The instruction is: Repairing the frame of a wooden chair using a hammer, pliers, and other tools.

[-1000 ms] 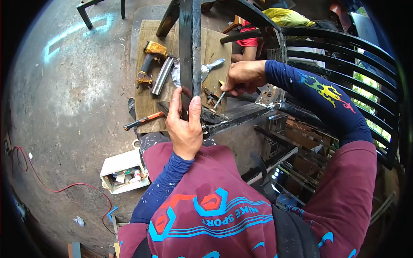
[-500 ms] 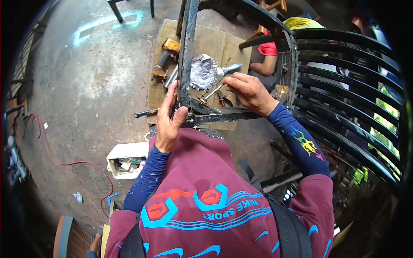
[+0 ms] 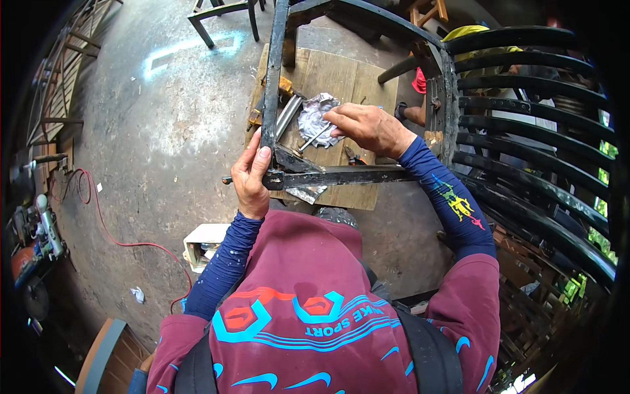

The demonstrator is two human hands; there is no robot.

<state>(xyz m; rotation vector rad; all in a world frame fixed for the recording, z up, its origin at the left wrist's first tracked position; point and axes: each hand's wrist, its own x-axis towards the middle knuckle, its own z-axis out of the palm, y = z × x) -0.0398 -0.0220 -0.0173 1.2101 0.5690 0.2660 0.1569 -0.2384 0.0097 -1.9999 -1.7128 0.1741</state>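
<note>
From the head view, the left hand [image 3: 251,180] lies at the near corner of a black chair frame [image 3: 272,98], its thumb against the bar and its fingers along the outer side. This looks like a way to steady the frame, though I cannot tell how tightly that grip closes. The right hand [image 3: 367,128] has its thumb and fingers together, clamped on the upper end of a thin metal rod [image 3: 318,139]. Holding it there seems to leave the lower end free to point toward the corner brace [image 3: 292,159].

The frame is over the wooden counter [image 3: 341,64]; whether it rests on it is hidden. Through its opening show a crumpled white cloth [image 3: 312,117], a silver bar [image 3: 289,117] and pliers [image 3: 355,156], probably laid there for easy reach. A yellow power tool [image 3: 287,85] sits partly behind the frame's side bar.
</note>
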